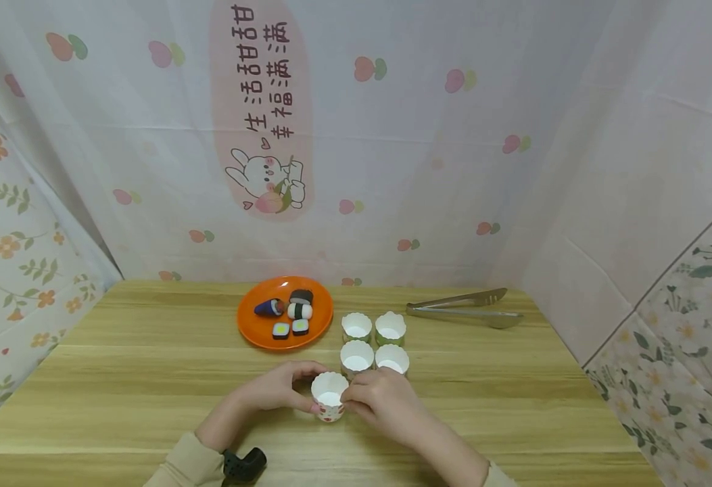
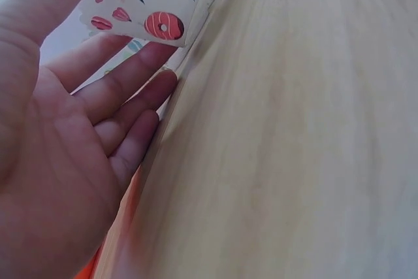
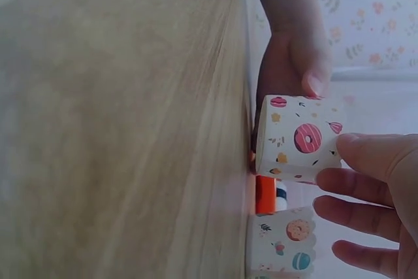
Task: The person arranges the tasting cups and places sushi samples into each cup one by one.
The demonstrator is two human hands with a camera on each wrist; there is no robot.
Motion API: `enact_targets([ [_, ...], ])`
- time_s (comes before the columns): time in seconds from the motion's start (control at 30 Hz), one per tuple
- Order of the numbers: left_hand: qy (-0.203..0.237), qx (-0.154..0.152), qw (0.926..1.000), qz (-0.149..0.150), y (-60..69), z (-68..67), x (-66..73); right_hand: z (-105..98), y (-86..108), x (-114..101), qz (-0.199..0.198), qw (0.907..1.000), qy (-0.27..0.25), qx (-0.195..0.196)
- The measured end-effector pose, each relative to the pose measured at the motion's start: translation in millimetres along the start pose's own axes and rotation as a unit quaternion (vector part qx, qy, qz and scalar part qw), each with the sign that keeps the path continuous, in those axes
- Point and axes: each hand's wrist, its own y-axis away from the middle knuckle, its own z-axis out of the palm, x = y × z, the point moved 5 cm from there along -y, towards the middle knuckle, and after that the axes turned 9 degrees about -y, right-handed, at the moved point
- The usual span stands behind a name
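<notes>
A white paper baking cup [image 1: 329,412] with a scalloped rim and a donut print stands upright on the table, between both hands. My left hand [image 1: 273,390] holds it from the left, thumb on the near side and fingers around the far side. From the right, the thumb and forefinger of my right hand [image 1: 386,403] pinch its rim; the other fingers stay off the cup, as the right wrist view shows. Just beyond are several more baking cups [image 1: 356,368] in two rows; the right hand partly hides the nearest right one.
An orange plate [image 1: 252,331] at the back carries several sushi-like pieces, among them a dark blue cone [image 1: 266,308]. Metal tongs [image 1: 453,312] lie at the back right. A printed curtain [image 1: 343,169] hangs behind the wooden table [image 1: 149,365].
</notes>
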Motion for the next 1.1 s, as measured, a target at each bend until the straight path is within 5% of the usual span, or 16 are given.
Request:
enact_targets([
  [0.43, 0.014, 0.004, 0.9994, 0.030, 2.7, -6.3, 0.9, -11, 2.2, 0, -0.014, 0.9996, 0.007, 0.025],
  [0.6, 0.025, 0.037, 0.9982, 0.040, 5.9, -17.8, 0.7, -15, 3.3, 1, -0.010, 0.9997, 0.003, 0.023],
  [0.8, -0.020, 0.097, 0.9950, -0.010, 13.0, -36.4, -1.4, -22, 4.8, 1, -0.021, 0.9991, 0.012, 0.035],
  [1.1, 0.027, 0.182, 0.9778, -0.100, 28.1, -60.2, -9.9, -22, 8.4, 3, -0.027, 0.9991, 0.004, 0.031],
])
